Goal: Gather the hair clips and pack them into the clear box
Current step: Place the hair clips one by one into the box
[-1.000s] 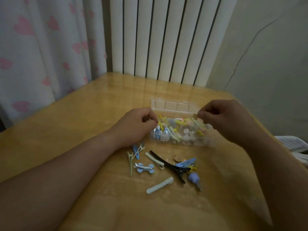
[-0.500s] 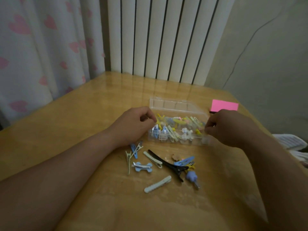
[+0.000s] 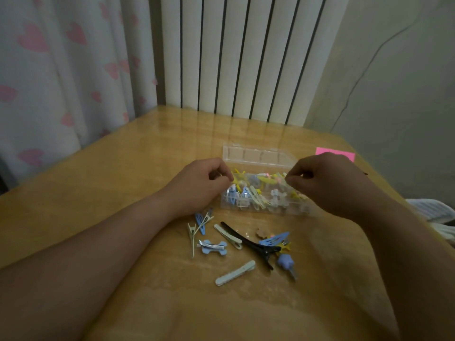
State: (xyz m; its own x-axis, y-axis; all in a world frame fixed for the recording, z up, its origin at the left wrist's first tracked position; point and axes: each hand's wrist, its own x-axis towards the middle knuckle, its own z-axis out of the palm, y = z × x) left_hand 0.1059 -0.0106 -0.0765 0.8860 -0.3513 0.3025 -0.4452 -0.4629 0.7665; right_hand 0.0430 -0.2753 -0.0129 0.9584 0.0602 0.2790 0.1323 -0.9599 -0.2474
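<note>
The clear box (image 3: 266, 209) lies open in the middle of the table, its lid (image 3: 256, 156) tipped back behind it, and it holds several yellow, blue and pale hair clips. My left hand (image 3: 200, 184) is curled against the box's left end, fingertips pinching its rim. My right hand (image 3: 327, 183) hovers over the box's right half, thumb and forefinger pinched on what looks like a small pale clip. In front of the box lie loose clips: a long black clip (image 3: 251, 244), a white clip (image 3: 235, 271), a blue bone-shaped clip (image 3: 213, 247), a blue snap clip (image 3: 274, 239) and a purple clip (image 3: 285, 262).
A pink sticky-note pad (image 3: 327, 151) lies behind my right hand near the table's far right edge. The wooden table (image 3: 123, 193) ends at a white radiator and a heart-print curtain behind. White fabric shows beyond the right edge.
My right hand dropped to the box's right end, then came back up and left over the box with its fingers pinched. My left hand stayed at the box's left end.
</note>
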